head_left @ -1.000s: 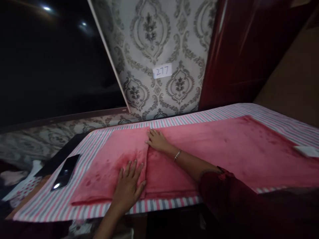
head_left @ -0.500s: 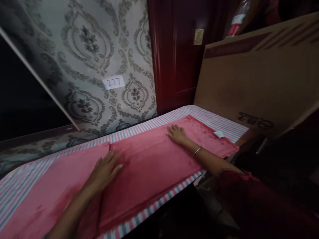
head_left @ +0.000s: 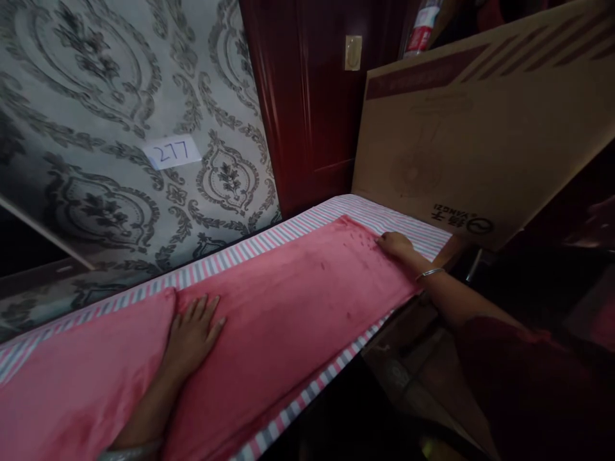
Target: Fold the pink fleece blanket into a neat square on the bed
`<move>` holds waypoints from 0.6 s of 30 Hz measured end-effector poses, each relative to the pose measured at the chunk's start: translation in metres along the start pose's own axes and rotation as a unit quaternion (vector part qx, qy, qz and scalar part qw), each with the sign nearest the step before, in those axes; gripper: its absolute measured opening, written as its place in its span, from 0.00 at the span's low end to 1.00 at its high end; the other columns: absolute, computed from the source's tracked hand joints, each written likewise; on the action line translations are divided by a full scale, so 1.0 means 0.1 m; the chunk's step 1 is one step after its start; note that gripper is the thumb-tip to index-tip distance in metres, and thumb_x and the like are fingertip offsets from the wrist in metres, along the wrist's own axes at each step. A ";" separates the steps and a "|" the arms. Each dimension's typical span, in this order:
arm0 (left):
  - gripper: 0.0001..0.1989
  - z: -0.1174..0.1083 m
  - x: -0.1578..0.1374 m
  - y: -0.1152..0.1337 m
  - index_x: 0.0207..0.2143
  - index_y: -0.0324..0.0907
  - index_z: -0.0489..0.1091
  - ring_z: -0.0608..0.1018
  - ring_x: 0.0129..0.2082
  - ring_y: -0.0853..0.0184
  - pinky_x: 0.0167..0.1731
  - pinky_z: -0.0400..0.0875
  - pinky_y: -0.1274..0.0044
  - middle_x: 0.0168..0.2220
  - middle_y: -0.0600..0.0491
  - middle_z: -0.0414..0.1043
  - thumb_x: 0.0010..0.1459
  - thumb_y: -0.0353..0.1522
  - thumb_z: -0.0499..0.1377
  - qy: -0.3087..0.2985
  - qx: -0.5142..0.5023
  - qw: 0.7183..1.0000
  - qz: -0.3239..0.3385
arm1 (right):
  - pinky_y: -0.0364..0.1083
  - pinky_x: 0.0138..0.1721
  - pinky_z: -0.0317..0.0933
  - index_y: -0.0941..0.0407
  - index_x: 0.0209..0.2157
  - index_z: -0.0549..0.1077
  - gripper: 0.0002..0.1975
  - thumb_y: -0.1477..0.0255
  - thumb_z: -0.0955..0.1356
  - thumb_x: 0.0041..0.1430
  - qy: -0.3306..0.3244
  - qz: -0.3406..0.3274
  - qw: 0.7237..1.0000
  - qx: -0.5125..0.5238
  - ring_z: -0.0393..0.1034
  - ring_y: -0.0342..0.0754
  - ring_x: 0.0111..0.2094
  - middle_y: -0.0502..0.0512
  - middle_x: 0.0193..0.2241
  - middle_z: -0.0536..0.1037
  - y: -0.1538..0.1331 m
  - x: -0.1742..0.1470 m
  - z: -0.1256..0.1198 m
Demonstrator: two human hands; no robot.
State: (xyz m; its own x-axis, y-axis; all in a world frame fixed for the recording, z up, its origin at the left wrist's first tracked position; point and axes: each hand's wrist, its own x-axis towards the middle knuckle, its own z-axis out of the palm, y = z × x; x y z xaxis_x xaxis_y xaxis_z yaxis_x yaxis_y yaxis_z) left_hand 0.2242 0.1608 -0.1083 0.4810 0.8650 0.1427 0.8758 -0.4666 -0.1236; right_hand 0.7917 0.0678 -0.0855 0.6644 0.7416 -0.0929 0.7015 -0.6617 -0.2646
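A pink plush cloth [head_left: 288,301] lies spread along a board with a striped cover [head_left: 259,244]. Near the fold where a second pink layer [head_left: 86,358] begins, my left hand [head_left: 192,330] rests flat with its fingers spread. My right hand [head_left: 398,246] is at the cloth's far right edge, its fingers curled over the border; the fingertips are partly hidden. Small dark dents mark the pile beside that hand. A silver bangle [head_left: 431,273] circles the right wrist.
A large cardboard box [head_left: 446,141] stands behind the board's right end, with a plastic bottle [head_left: 421,29] behind its top edge. Patterned wallpaper bearing a paper label "277" [head_left: 173,152] and a dark red door [head_left: 307,96] border the far side.
My right hand has slid right from the middle of the cloth to its far edge, where the fingers now curl. My left hand stays flat by the fold. The view has shifted right.
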 end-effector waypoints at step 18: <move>0.30 -0.02 -0.01 0.03 0.69 0.43 0.61 0.59 0.71 0.50 0.67 0.56 0.56 0.71 0.43 0.58 0.69 0.44 0.50 0.007 -0.029 0.999 -0.015 | 0.50 0.41 0.72 0.57 0.44 0.78 0.21 0.64 0.76 0.47 -0.151 0.005 0.946 0.286 0.77 0.59 0.46 0.66 0.48 0.80 0.28 -0.31 -0.37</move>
State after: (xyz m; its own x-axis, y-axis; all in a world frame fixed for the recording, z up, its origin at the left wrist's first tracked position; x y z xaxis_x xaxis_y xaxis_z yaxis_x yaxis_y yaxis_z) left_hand 0.2264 0.1582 -0.1072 0.4553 0.8759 0.1595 0.8902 -0.4514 -0.0619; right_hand 0.8006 0.0221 -0.0541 0.5060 0.7901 -0.3458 0.3831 -0.5652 -0.7307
